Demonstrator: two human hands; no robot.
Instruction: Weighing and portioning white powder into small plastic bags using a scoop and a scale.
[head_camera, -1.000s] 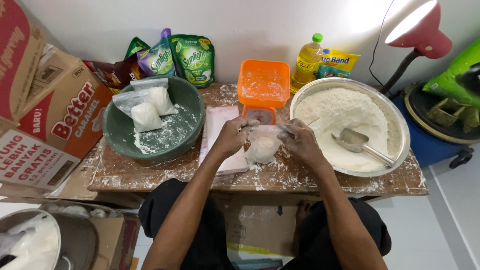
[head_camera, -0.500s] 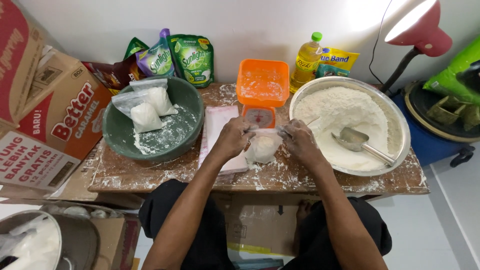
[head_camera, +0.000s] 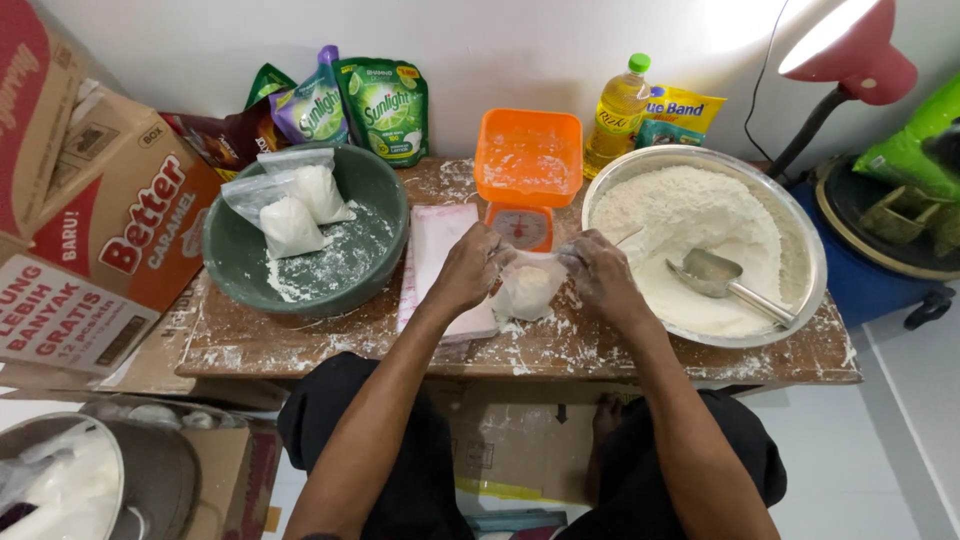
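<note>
A small clear plastic bag of flour (head_camera: 528, 288) is held between both hands over the flour-dusted wooden table (head_camera: 300, 340). My left hand (head_camera: 472, 268) grips its left upper edge, and my right hand (head_camera: 597, 272) grips its right upper edge. Just behind the bag stands an orange kitchen scale (head_camera: 527, 170). To the right, a wide metal basin (head_camera: 800, 225) holds flour with a metal scoop (head_camera: 712, 274) lying in it. A stack of flat plastic bags (head_camera: 436, 245) lies under my left wrist.
A green bowl (head_camera: 375, 195) at the left holds two filled flour bags (head_camera: 300, 205). Green and purple pouches, a bottle of cooking oil (head_camera: 618, 110) and a yellow packet line the wall. Cardboard boxes (head_camera: 120, 220) stand at the left, a red lamp (head_camera: 850, 55) at the right.
Both hands have lifted the bag's top slightly and drawn its edges apart. The bag has stayed in front of the scale.
</note>
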